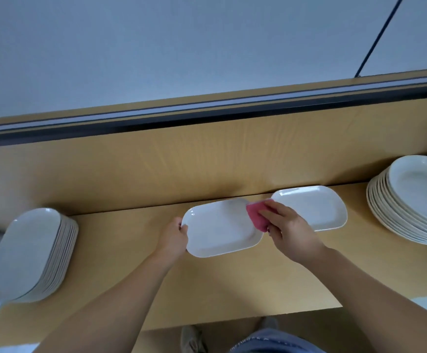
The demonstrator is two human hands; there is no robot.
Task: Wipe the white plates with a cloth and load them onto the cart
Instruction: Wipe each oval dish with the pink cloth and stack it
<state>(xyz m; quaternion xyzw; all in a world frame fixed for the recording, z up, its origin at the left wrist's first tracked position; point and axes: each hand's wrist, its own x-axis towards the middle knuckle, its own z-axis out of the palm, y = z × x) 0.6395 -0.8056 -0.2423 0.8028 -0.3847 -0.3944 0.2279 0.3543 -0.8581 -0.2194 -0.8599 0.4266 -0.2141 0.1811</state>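
White oblong plate (220, 230), glossy, rounded corners, flat on wooden table (232, 289). Left hand (173, 238) fingers clamped on its left rim. Right hand (288, 230) fingers curled round pink cloth (255, 215) on plate's right end.

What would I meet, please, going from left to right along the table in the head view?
Left stack → left hand → held plate → cloth → second plate → right stack.
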